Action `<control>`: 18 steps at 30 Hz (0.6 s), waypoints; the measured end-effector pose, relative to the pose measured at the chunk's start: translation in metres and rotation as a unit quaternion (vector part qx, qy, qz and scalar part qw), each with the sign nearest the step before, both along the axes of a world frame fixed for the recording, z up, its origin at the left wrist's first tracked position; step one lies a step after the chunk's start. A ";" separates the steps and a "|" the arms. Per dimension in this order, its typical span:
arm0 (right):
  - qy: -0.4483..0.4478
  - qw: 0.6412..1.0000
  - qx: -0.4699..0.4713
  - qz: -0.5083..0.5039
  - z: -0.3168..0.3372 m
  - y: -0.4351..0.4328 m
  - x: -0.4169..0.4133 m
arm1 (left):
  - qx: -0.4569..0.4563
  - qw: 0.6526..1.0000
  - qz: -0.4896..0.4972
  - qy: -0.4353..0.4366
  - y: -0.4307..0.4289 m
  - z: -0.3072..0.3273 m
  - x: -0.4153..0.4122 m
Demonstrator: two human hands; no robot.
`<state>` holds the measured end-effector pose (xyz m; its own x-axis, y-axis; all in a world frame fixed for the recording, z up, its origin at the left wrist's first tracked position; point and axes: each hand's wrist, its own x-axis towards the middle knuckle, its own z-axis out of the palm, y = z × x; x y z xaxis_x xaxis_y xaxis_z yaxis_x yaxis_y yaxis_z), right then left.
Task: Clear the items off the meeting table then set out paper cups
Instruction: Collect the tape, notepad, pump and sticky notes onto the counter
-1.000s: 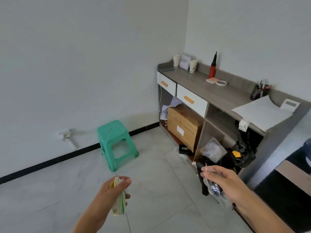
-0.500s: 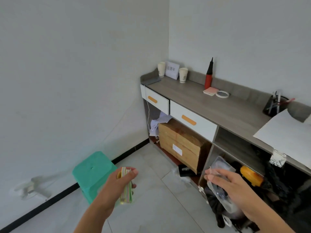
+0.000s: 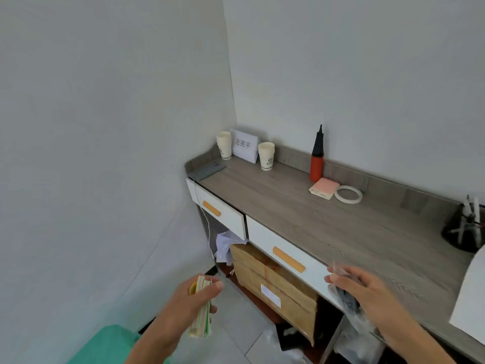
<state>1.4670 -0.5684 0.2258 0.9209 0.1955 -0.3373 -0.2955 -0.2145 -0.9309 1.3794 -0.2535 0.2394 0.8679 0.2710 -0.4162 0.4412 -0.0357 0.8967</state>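
Observation:
My left hand (image 3: 193, 302) is closed around a pastel stack of sticky notes (image 3: 201, 319), held low over the floor. Over the front edge of the grey sideboard (image 3: 301, 214), my right hand (image 3: 367, 290) grips a clear plastic bag (image 3: 349, 304) with dark items inside. Two stacks of paper cups stand at the far left corner of the sideboard, one (image 3: 224, 145) at the very end and one (image 3: 266, 155) a little to its right, with a white name card (image 3: 245, 145) between them.
On the sideboard are a red and black bottle (image 3: 317, 160), a pink pad (image 3: 324, 187), a white tape ring (image 3: 348, 194), a dark phone (image 3: 207, 170), a black pen holder (image 3: 464, 232) and white paper (image 3: 469, 298). Below are white drawers (image 3: 286, 256), a cardboard box (image 3: 273, 287) and a green stool (image 3: 105, 345).
I have come closer to the sideboard and the view has swung left along it. Both hands have risen towards the sideboard, each with the same thing still in its grip.

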 end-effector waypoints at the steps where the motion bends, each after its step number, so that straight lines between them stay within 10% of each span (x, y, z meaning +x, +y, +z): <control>1: -0.009 1.000 -0.004 -0.004 -0.002 0.002 0.018 | 0.000 1.000 -0.001 -0.003 0.002 0.001 0.020; 18: -0.071 0.949 -0.068 -0.299 -0.028 0.007 0.272 | -0.029 0.975 -0.218 0.002 0.020 -0.040 0.377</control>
<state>1.7388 -0.5611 0.1977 0.8917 -0.4123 -0.1867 -0.2763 -0.1694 -0.9460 1.7564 -0.2339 0.1993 0.8936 -0.1481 -0.4237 0.3991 -0.1697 0.9011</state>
